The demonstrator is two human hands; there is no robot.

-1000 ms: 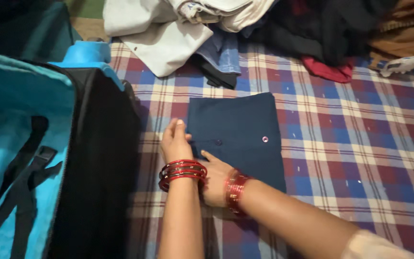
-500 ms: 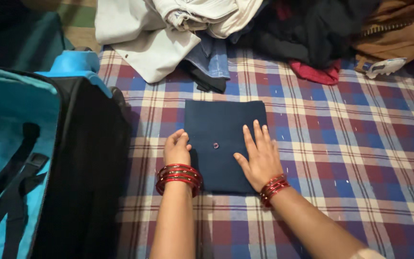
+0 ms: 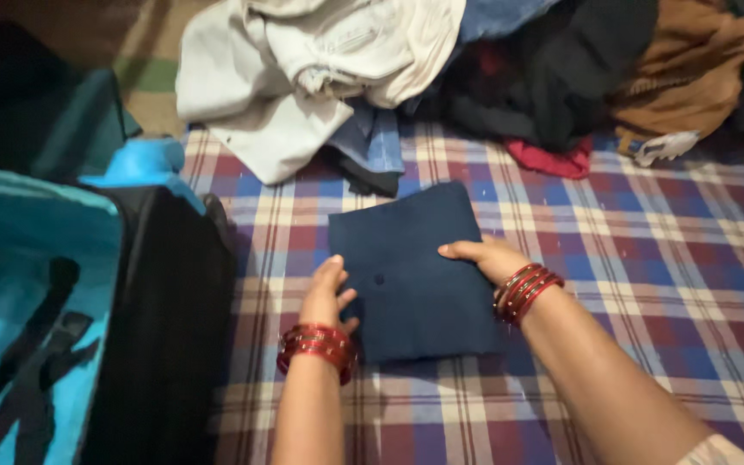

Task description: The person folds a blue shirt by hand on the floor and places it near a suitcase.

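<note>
A folded navy blue garment [image 3: 411, 271] with a small button lies on the plaid bedsheet [image 3: 647, 258], its far edge a little raised. My left hand [image 3: 327, 293] grips its left edge, fingers tucked under the cloth. My right hand [image 3: 486, 256] grips the right edge the same way. Both wrists wear red bangles.
An open suitcase [image 3: 62, 319] with turquoise lining, black straps and a black rim stands at the left, close to my left arm. A heap of unfolded clothes [image 3: 441, 77], white, denim, black, red and brown, lies along the far side of the sheet.
My right hand left the top of the garment and took its right edge. The left hand slid under the left edge. The garment is slightly turned and its far edge lifted.
</note>
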